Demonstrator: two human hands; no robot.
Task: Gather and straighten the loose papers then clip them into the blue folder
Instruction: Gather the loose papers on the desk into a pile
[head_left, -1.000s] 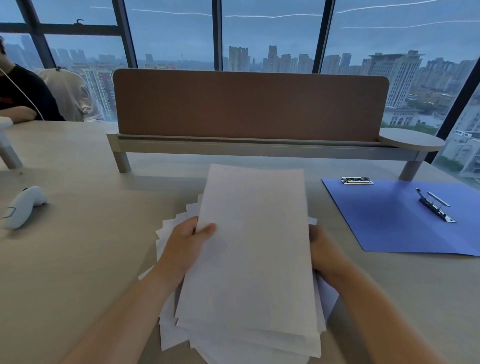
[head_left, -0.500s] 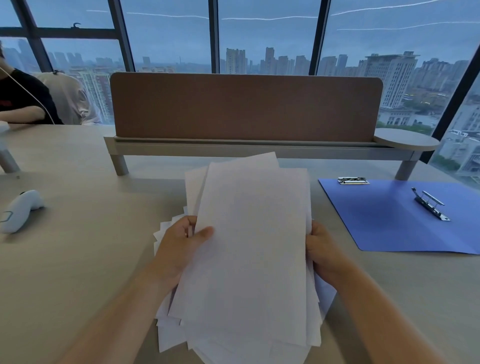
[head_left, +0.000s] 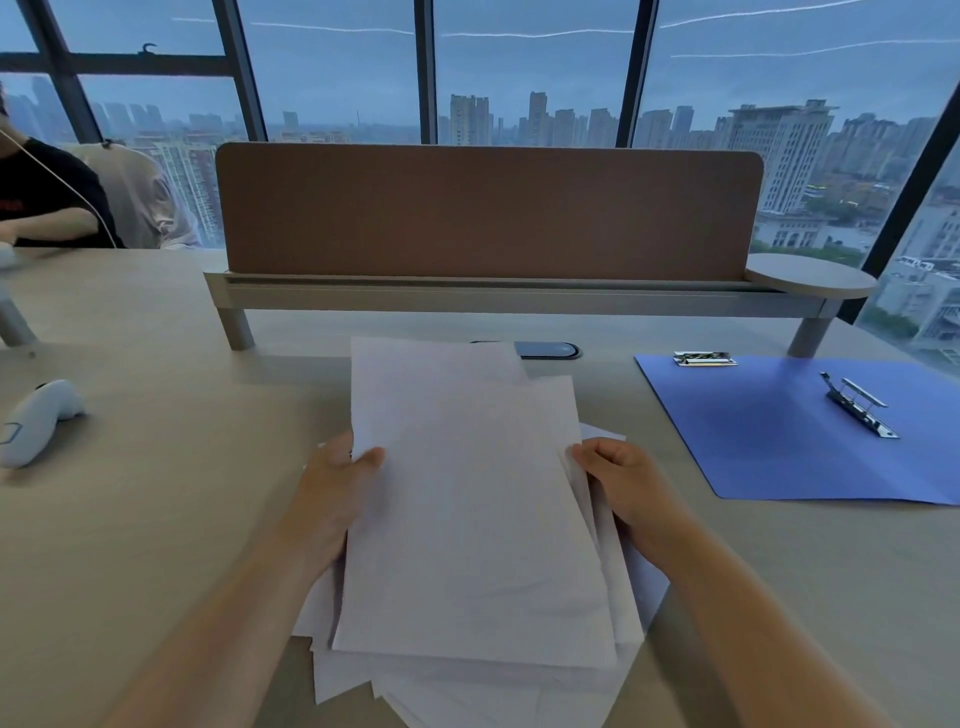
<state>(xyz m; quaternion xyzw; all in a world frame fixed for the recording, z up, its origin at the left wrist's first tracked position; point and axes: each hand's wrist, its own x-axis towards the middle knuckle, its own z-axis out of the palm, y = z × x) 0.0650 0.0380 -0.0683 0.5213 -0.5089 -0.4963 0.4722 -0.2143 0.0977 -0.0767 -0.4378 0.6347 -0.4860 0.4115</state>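
Observation:
A stack of white papers (head_left: 467, 519) is in front of me over the wooden table, its sheets fanned out and uneven at top and bottom. My left hand (head_left: 337, 488) grips the stack's left edge, thumb on top. My right hand (head_left: 618, 483) holds the right edge, fingers curled around it. The blue folder (head_left: 779, 441) lies open and flat to the right, apart from the papers. A metal spring clip (head_left: 860, 405) is mounted on it, and a second metal clip (head_left: 704, 358) sits at its far edge.
A brown divider panel (head_left: 488, 213) on a grey rail crosses the table behind the papers. A white controller (head_left: 36, 421) lies at the left. A cable grommet (head_left: 545, 349) sits beyond the stack. Another person's arm (head_left: 47, 223) rests at the far left.
More sheets have come up into the held stack, which has shifted toward me and to the right. The fanned sheets at the left are now drawn in behind the stack.

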